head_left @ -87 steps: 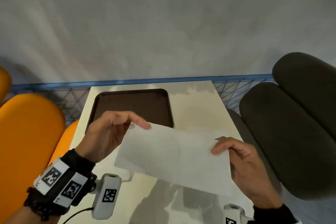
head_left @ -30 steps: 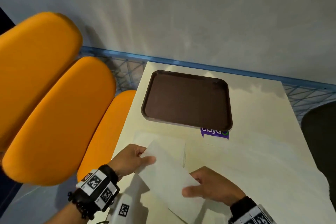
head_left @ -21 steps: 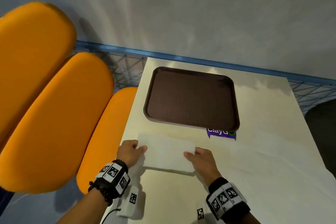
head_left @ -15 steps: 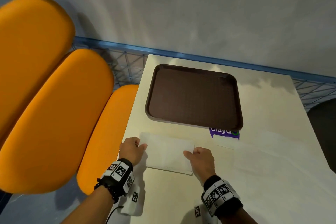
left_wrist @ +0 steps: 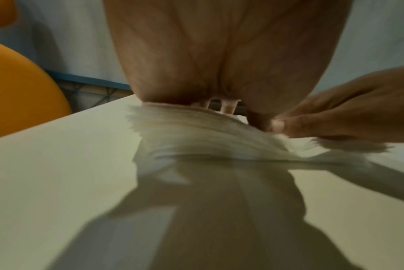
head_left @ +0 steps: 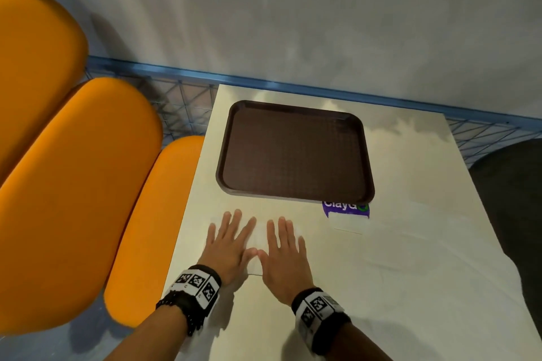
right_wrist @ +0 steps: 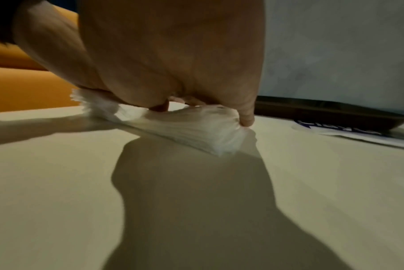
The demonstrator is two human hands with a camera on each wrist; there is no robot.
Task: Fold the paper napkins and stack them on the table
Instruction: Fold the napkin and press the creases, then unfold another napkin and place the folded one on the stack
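Pressing folded napkin [head_left: 254, 239] flat, left hand [head_left: 227, 245] and right hand [head_left: 286, 255] fingers straight, napkin mostly hidden beneath, edges blurred

We face a plain grey plaster wall [head_left: 322, 9] with a blue metal rail [head_left: 264, 85] along its foot. 3 rounded orange seat cushions [head_left: 73, 184] sit left of our cream rectangular table [head_left: 410, 272]; a dark grey cushion [head_left: 513, 184] sits right.

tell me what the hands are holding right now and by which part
Nothing is gripped. The left hand and right hand lie flat, pressing down on top of the folded napkin.
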